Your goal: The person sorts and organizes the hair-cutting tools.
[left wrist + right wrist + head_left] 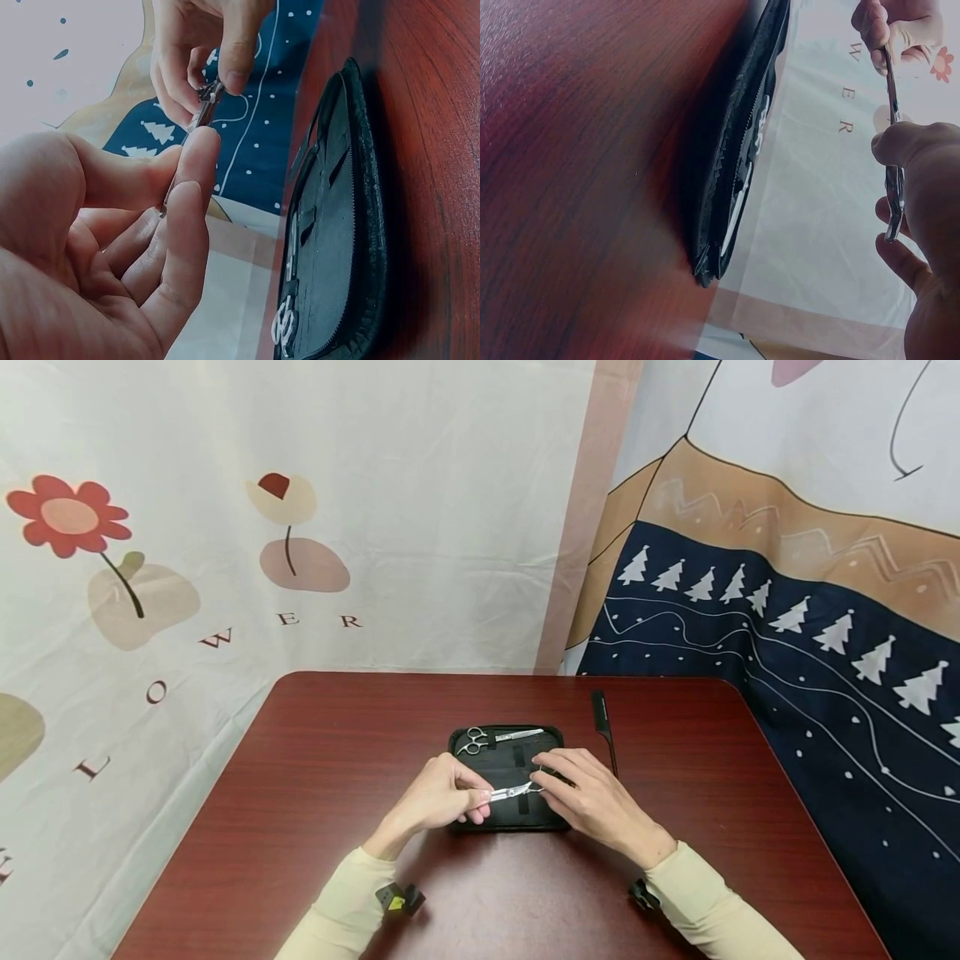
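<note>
My left hand (438, 792) pinches the blade end of a silver pair of scissors (512, 792) between thumb and fingers. At the handle end, my right hand (596, 797) holds the same scissors, its thumb on the shank in the right wrist view, while its fingers partly hide the rings. The scissors (892, 94) are raised over an open black zip case (491, 770). Another silver pair of scissors (520, 735) lies along the far side of the case, tucked under a strap.
A black comb (601, 714) with a thin tail lies right of the case, partly behind my right hand. Everything rests on a reddish-brown table (337, 735). Printed curtains (450, 527) hang behind the table's far edge and down its right side.
</note>
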The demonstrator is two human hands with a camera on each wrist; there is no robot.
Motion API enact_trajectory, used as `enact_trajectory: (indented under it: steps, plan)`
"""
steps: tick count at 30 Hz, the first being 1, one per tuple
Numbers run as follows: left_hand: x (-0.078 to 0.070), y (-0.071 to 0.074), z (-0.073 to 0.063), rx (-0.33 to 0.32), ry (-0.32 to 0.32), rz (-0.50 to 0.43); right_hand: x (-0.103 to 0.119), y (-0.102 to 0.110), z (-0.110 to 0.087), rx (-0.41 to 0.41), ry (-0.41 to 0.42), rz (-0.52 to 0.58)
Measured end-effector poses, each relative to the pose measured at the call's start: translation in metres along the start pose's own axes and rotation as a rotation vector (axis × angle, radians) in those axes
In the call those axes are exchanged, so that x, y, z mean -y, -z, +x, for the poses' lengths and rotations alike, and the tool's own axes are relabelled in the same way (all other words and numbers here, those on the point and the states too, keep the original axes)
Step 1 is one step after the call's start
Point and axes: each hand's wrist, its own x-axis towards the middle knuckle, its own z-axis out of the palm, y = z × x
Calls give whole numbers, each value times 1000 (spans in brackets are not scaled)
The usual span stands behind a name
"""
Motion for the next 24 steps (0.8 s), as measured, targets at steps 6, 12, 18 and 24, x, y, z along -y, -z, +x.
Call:
enact_trajectory:
  steps: [6, 12, 18, 24]
  plan:
    - [1, 2, 1, 25, -32, -2, 0, 0, 1, -10, 3, -21]
    - [4, 4, 1, 46, -79, 13, 0, 0, -1, -16, -7, -42]
    - [7, 5, 2, 23, -141, 78, -1, 0, -1, -25, -17, -44]
    - [7, 5, 0, -66, -163, 167, -3, 0, -3, -41, -25, -40]
